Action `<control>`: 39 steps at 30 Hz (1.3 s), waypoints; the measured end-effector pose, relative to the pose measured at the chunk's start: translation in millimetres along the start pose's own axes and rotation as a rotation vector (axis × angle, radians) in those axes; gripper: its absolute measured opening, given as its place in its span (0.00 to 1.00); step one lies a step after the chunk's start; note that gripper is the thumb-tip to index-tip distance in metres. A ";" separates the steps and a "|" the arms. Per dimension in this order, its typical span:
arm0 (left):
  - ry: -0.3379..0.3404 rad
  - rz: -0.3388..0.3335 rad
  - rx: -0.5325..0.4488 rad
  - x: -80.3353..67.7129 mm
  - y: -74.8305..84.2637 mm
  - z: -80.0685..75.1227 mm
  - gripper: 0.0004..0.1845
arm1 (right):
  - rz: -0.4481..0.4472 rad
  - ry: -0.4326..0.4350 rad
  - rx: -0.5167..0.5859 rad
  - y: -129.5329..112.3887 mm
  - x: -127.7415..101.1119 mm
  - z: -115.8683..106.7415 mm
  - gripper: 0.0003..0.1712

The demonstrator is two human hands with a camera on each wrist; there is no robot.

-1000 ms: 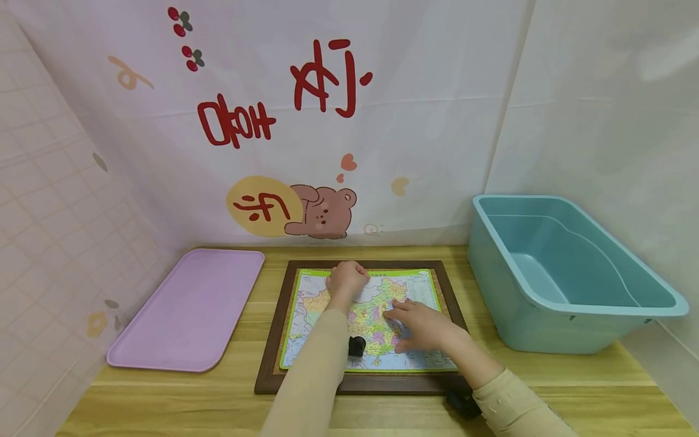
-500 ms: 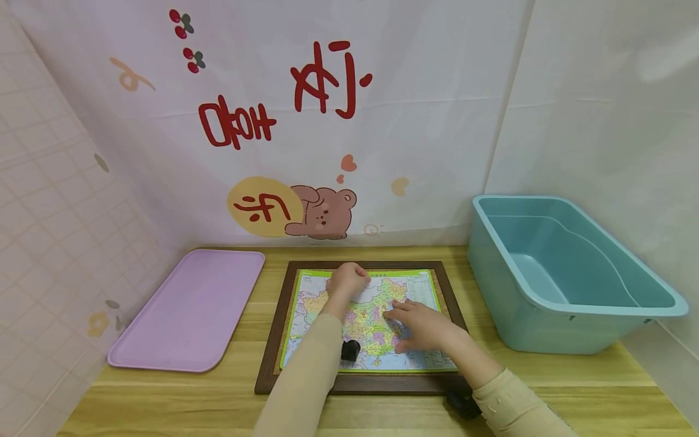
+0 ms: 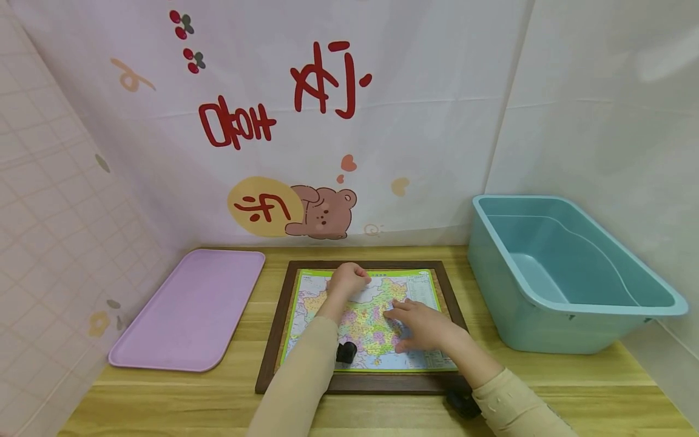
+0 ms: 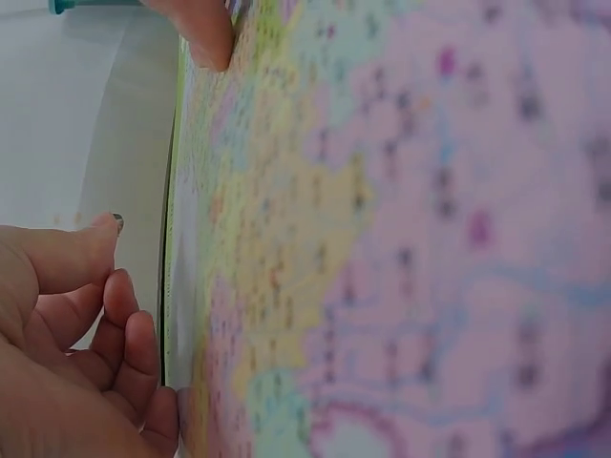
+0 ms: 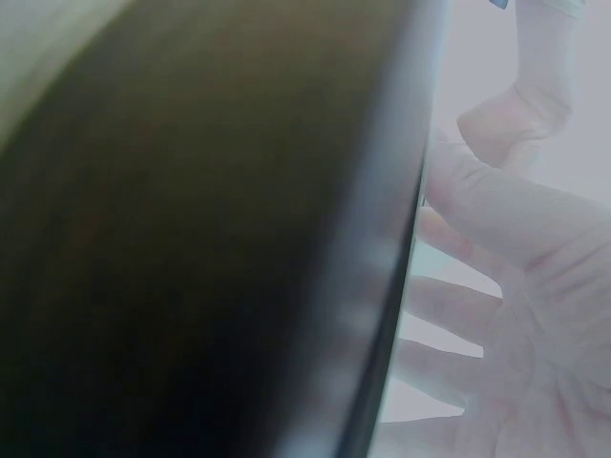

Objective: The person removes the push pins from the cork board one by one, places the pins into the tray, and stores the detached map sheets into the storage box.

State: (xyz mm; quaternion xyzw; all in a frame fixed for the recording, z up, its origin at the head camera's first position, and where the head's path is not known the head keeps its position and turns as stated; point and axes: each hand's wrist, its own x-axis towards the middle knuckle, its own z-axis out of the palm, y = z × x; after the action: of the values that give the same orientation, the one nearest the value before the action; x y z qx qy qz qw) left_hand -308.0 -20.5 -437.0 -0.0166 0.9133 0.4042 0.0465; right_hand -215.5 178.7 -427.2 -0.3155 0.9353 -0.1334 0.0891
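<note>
A printed map (image 3: pixel 363 331) with a green border lies on a cork board in a dark brown frame (image 3: pixel 404 383). My left hand (image 3: pixel 347 280) is over the map's top edge, its thumb and forefinger pinching. A small dark object (image 4: pixel 118 222) shows at the thumb tip in the left wrist view; its kind is too small to tell. My right hand (image 3: pixel 423 326) rests on the map's right half with fingers spread. In the right wrist view, its straight fingers (image 5: pixel 449 305) meet the flat surface seen edge-on.
A purple tray (image 3: pixel 188 309) lies on the wooden table (image 3: pixel 229 403) at the left. A deep teal tub (image 3: pixel 540 325) stands at the right. The patterned white cloth (image 3: pixel 426 121) hangs behind. Black wrist cameras (image 3: pixel 346 352) sit under my forearms.
My left forearm and wrist have shifted slightly left, while the left fingers stay at the map's top edge. My right hand has not moved, nor has the map.
</note>
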 end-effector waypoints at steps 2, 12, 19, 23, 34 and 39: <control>0.004 0.003 -0.003 -1.0 0.1 -0.8 0.08 | 0.001 -0.003 0.001 -0.1 0.3 -0.1 0.42; 0.015 0.026 -0.038 -7.1 2.2 -4.8 0.08 | 0.013 0.000 0.003 0.2 0.8 -0.3 0.42; -0.001 0.051 -0.033 -9.6 5.3 -6.8 0.08 | 0.019 -0.004 0.002 0.3 1.0 -0.9 0.42; -0.009 0.055 -0.024 -10.7 5.3 -7.6 0.08 | 0.008 -0.002 -0.003 0.6 1.4 -0.1 0.42; 0.013 0.072 -0.071 -16.0 5.3 -14.9 0.06 | 0.011 -0.002 -0.010 -0.1 1.1 0.9 0.42; 0.003 0.099 -0.116 -20.1 3.5 -21.7 0.05 | 0.014 -0.002 -0.002 -0.3 0.4 0.6 0.42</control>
State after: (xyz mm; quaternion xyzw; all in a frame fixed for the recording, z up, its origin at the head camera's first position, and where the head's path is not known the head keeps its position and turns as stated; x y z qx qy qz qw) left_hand -289.8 -34.4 -417.9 0.0253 0.8882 0.4582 0.0239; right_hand -215.5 178.1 -427.7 -0.3094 0.9374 -0.1315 0.0908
